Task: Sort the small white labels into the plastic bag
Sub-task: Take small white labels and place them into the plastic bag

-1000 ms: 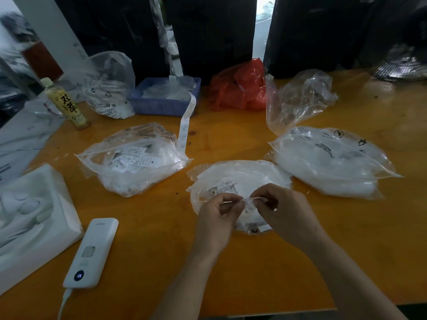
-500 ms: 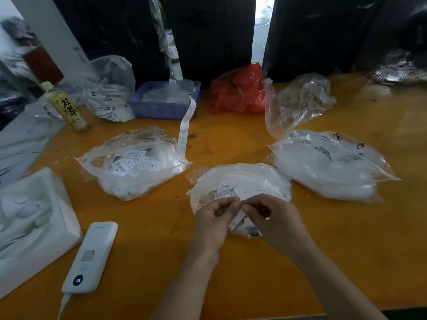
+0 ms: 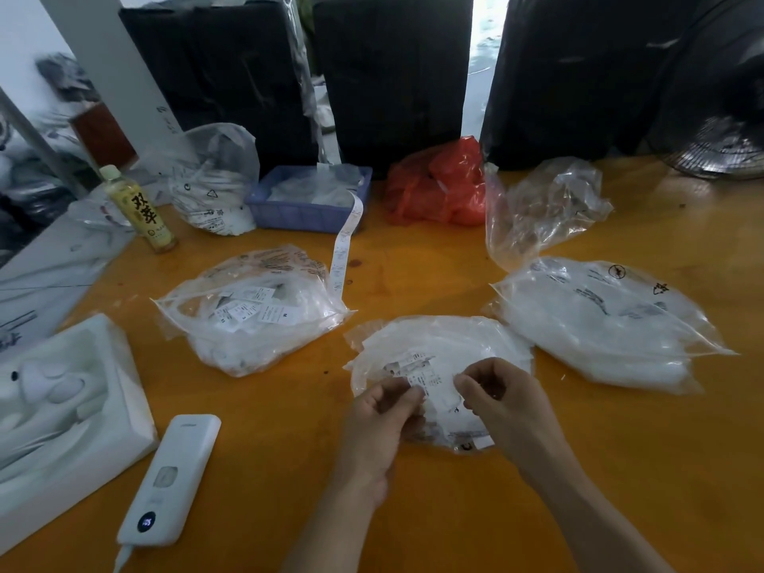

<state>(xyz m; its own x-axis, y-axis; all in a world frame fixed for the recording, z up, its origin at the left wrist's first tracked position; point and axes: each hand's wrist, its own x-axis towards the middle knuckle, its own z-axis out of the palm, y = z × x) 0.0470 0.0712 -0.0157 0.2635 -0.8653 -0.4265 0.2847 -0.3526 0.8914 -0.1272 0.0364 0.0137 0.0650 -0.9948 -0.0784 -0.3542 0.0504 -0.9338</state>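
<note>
Right now both hands work over the middle plastic bag (image 3: 438,349), which lies flat on the orange table (image 3: 620,469) and holds a heap of small white labels. The left hand (image 3: 384,423) has its fingers curled in, thumb and forefinger pinched on one white label (image 3: 421,384) just above the bag's near half. The right hand (image 3: 502,401) sits just beside it with fingers bent; it seems to be nipping the bag's film, though blur makes that unsure.

Left of this bag lies a second bag (image 3: 252,312) with printed labels showing through its top. To the right lies a third, fuller bag (image 3: 599,320), and behind that an empty crumpled clear bag (image 3: 541,208). A paper strip (image 3: 343,250) hangs from a blue tray (image 3: 306,200) at the back, next to a red bag (image 3: 434,188). At far left stand a yellow bottle (image 3: 138,208) and a white foam box (image 3: 62,399), with a white power bank (image 3: 173,477) near the table's front edge.
</note>
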